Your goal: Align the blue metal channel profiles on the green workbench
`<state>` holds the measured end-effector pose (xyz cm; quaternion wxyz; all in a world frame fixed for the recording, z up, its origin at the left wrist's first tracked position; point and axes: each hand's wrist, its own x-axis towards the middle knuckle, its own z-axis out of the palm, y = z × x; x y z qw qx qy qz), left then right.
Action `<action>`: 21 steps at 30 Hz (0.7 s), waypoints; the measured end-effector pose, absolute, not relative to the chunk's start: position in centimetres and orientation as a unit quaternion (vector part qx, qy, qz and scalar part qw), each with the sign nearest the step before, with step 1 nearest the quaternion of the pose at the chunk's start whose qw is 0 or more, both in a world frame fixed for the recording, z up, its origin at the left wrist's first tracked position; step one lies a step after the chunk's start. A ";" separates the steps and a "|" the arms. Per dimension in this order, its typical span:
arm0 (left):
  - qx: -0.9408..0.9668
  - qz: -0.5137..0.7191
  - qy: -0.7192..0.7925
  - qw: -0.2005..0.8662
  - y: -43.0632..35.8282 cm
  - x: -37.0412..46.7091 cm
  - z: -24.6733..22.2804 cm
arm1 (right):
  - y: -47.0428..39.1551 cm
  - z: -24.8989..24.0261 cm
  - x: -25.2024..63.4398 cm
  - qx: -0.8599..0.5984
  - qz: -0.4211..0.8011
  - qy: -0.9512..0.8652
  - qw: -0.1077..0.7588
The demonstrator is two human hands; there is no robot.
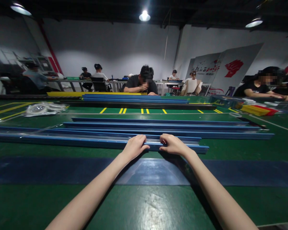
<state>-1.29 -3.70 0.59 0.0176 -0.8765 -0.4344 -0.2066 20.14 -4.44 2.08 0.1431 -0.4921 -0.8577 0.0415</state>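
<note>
A long blue channel (86, 140) lies crosswise on the green table (144, 204). My left hand (135, 146) grips it from the near side, fingers over the channel and thumb at its front wall. Just to the right, my right hand (172, 144) holds the same channel in the same way, a short gap from the left. The channel's right end sticks out past my right hand. Right behind it lie more blue channels (218, 127), side by side. A flat bluish transparent strip (50, 171) stretches across the table nearer to me, beneath my forearms.
Further back are more blue channels (134, 98), a black bar (144, 104) and a yellow bar (67, 94). A plastic-wrapped roll (38, 109) lies at the left, a yellow tray (254, 110) at the right. Across the table a person (141, 83) leans forward; others sit around the room.
</note>
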 end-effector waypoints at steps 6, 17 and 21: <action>-0.868 -0.206 -0.452 -0.004 -3.8 -1.2 0.6 | -5.2 0.8 20.4 -0.490 0.042 -0.849 0.192; -0.869 -0.184 -0.459 0.016 -4.0 -1.1 1.0 | -6.1 0.9 19.6 -0.525 -0.014 -0.833 0.173; -0.869 -0.173 -0.462 0.024 -4.0 -1.1 1.0 | -6.2 1.1 19.6 -0.532 -0.027 -0.833 0.153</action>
